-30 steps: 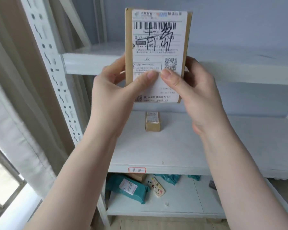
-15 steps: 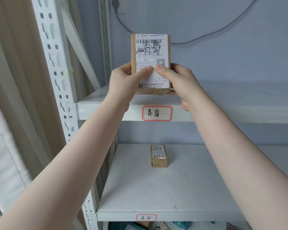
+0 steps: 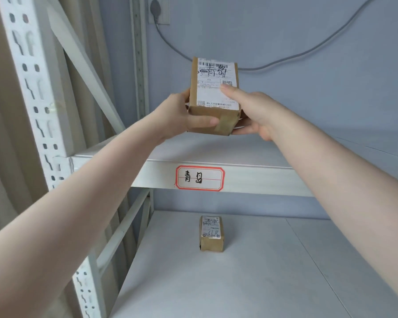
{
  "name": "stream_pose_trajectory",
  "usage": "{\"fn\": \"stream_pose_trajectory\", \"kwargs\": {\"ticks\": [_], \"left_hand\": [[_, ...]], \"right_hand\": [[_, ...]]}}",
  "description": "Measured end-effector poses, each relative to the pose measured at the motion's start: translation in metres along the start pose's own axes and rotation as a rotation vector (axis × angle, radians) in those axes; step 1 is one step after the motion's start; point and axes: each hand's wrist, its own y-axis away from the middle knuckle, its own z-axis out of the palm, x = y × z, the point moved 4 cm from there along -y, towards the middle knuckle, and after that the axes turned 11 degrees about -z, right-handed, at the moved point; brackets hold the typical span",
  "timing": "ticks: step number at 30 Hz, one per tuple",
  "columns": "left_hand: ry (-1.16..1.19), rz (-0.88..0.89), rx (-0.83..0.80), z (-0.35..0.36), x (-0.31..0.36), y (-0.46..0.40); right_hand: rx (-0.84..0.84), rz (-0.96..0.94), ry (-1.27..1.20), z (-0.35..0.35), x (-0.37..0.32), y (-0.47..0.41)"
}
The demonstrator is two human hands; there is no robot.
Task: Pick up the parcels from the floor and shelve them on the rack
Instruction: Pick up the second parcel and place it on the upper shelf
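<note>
A brown cardboard parcel (image 3: 213,88) with a white shipping label and black handwriting is held upright over the upper shelf (image 3: 216,152) of the white metal rack. My left hand (image 3: 182,115) grips its left side and bottom front, thumb across the lower face. My right hand (image 3: 251,111) holds its right side, thumb on the label. Whether the parcel's base touches the shelf I cannot tell. A smaller brown parcel (image 3: 211,234) with a label stands on the shelf below (image 3: 262,271).
A red-bordered handwritten tag (image 3: 200,178) is stuck on the upper shelf's front edge. The rack's perforated upright (image 3: 32,92) and diagonal brace (image 3: 85,65) stand at left. A grey cable (image 3: 285,60) hangs on the blue wall from a socket (image 3: 157,10).
Both hands have carried the parcel up and away from me, from in front of the rack to above the upper shelf. The left thumb has shifted from the label down to the parcel's lower front.
</note>
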Motion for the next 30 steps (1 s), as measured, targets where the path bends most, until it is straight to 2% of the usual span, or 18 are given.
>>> {"fn": "stream_pose_trajectory", "kwargs": {"ticks": [4,9,20,30], "left_hand": [[-0.025,-0.051,0.116,-0.002,-0.008,-0.013],[0.054,-0.135,0.15,-0.01,-0.013,-0.025],[-0.014,-0.229,0.046,-0.016,-0.036,-0.068],[-0.138,-0.245,0.029,0.002,-0.047,-0.083]], "right_hand": [[-0.075,0.026,0.027,0.006,0.008,-0.011],[-0.158,-0.015,0.052,0.009,0.018,-0.024],[-0.04,-0.054,0.257,0.001,0.045,-0.054],[-0.047,-0.035,0.289,-0.002,0.072,-0.06]]}}
